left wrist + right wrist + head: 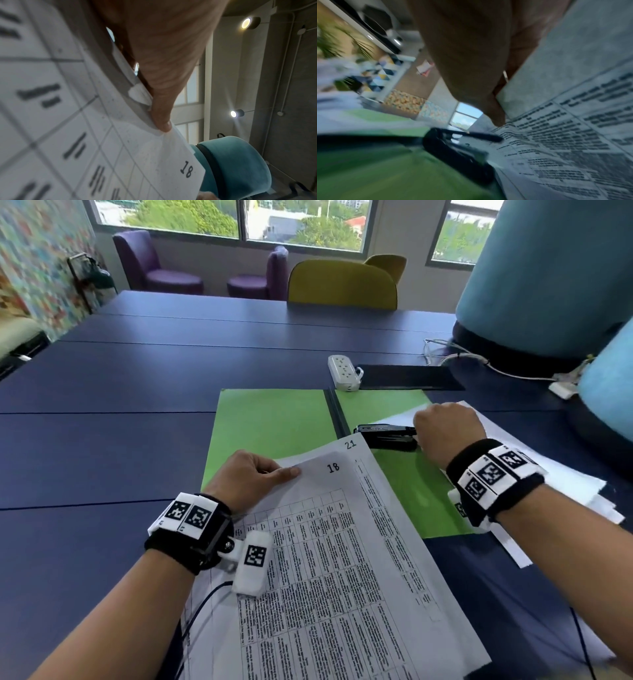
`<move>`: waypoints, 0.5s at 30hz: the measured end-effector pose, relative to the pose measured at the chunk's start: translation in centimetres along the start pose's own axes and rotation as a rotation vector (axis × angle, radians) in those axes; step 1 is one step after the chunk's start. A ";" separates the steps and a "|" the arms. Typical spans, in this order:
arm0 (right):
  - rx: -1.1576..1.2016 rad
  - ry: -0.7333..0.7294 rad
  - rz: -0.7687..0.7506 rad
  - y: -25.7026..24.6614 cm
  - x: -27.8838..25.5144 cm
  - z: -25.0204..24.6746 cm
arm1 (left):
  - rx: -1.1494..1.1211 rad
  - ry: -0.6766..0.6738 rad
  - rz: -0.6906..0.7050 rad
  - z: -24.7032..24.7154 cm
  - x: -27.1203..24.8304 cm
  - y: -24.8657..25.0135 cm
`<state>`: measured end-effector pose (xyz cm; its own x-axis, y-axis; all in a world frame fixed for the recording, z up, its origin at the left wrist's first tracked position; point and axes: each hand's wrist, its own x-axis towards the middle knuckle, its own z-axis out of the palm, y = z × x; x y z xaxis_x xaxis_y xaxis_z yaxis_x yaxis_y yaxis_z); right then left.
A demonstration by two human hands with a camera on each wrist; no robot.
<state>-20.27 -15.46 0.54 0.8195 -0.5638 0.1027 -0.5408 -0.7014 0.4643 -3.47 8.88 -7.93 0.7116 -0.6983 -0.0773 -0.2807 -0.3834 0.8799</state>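
A stack of printed sheets [342, 559] lies tilted on an open green folder [274, 422]; the top page is numbered 18, the one under it 21. My left hand [274, 474] pinches the stack's upper left corner, thumb [163, 121] on top of the paper [85, 121]. A black stapler [387, 436] lies on the folder just past the stack. My right hand [442, 429] hovers at the stapler's right end, fingers curled and hidden behind its back. In the blurred right wrist view the stapler [458, 152] sits below the hand [471, 67], apart from it, beside the sheets [573, 135].
A dark blue table [102, 405] carries everything. A white power strip [344, 371] and a black mat [407, 376] lie beyond the folder. White cables [479, 361] run to the right. More white sheets [582, 491] lie under my right wrist. A teal chair [541, 268] stands at the right.
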 end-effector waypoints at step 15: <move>1.388 -0.235 -0.113 -5.2 -4.7 0.4 | -0.008 0.004 0.020 0.0 0.0 -0.1</move>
<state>-21.41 -9.33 -2.68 0.8945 -0.4386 -0.0871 -0.3324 -0.5220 -0.7855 -3.43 8.95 -7.96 0.7087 -0.7032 -0.0574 -0.2899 -0.3644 0.8850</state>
